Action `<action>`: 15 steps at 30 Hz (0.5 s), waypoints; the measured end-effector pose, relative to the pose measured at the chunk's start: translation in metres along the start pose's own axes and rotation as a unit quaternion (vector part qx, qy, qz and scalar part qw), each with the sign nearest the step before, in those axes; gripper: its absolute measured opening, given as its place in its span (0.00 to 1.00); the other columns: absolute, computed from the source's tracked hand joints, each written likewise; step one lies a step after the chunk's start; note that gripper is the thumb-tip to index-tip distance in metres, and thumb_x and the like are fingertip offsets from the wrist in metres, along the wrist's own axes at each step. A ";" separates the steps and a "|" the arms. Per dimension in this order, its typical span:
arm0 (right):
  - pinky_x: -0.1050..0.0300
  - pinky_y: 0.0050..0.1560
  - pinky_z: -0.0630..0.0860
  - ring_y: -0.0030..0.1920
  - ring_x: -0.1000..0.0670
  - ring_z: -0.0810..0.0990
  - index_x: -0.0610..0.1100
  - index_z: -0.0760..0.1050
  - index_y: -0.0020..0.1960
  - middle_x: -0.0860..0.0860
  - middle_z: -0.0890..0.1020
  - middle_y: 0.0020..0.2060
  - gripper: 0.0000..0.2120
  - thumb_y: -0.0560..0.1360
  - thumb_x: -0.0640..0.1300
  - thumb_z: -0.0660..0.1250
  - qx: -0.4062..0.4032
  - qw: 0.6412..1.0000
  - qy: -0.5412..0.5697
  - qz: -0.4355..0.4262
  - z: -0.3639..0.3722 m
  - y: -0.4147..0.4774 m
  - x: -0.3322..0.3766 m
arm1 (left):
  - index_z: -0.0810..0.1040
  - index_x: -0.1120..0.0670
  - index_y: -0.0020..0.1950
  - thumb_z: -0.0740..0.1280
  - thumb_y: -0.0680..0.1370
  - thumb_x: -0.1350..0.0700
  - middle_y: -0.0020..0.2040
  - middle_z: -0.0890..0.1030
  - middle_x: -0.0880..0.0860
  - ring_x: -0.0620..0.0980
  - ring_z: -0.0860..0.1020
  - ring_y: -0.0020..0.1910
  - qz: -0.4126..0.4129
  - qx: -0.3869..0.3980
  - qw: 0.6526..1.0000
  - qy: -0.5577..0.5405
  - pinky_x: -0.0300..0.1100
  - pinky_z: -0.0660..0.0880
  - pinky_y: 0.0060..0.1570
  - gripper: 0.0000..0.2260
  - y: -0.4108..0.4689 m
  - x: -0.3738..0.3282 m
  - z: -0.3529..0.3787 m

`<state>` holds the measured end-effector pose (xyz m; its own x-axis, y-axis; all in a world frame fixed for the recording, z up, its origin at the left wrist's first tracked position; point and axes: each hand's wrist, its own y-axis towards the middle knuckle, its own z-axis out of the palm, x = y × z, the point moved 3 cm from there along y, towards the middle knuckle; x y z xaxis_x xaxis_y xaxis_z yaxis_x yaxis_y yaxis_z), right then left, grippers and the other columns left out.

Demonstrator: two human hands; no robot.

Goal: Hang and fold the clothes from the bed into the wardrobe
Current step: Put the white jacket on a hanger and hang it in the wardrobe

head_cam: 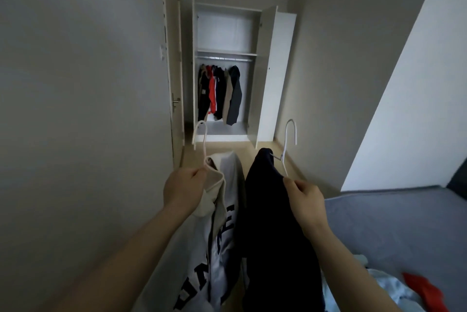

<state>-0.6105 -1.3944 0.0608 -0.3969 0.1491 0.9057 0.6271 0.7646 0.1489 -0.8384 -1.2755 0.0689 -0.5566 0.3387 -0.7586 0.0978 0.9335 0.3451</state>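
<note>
Now | left grip [183, 189]: hoodie [225, 223] below | right grip [304, 200]: navy top [273, 223] below (hangered)

A grey wall [75, 84] fills the left side and ends at a pale door [178, 71] seen almost edge-on, with a metal lever handle [176, 102] low on it. A small white plate [163, 52] sits on the wall just beside the door frame; it is possibly a light switch, but too small to be sure. Light wood-toned floor [300, 167] runs along the right wall [341, 71], with a brighter white panel [417, 84] nearer.
</note>
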 end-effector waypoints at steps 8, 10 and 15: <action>0.57 0.31 0.60 0.29 0.51 0.65 0.36 0.69 0.32 0.47 0.67 0.26 0.20 0.78 0.47 0.61 -0.030 0.999 -0.041 0.001 0.019 0.101 -0.021 | 0.62 0.52 0.23 0.61 0.78 0.54 0.23 0.65 0.50 0.49 0.65 0.25 0.014 0.019 1.000 0.015 0.43 0.57 0.29 0.23 0.097 0.017 0.061; 0.56 0.31 0.61 0.29 0.50 0.66 0.34 0.70 0.33 0.46 0.68 0.27 0.20 0.77 0.47 0.62 -0.034 0.998 -0.050 0.004 0.026 0.131 -0.027 | 0.62 0.52 0.24 0.61 0.78 0.55 0.24 0.66 0.51 0.49 0.64 0.26 0.018 0.023 0.999 0.025 0.43 0.58 0.30 0.22 0.121 0.019 0.078; 0.56 0.32 0.63 0.31 0.49 0.69 0.30 0.74 0.39 0.45 0.71 0.29 0.20 0.77 0.48 0.63 -0.023 0.999 -0.043 0.016 0.038 0.206 -0.043 | 0.63 0.53 0.26 0.60 0.77 0.56 0.26 0.67 0.53 0.49 0.65 0.27 0.013 0.028 0.999 0.037 0.42 0.60 0.31 0.19 0.182 0.025 0.119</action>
<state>-0.4896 -1.2191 0.0374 -0.4312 0.2269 0.8733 0.6697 0.7291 0.1412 -0.7366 -1.0833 0.0471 -0.6130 0.3543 -0.7062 0.1574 0.9307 0.3303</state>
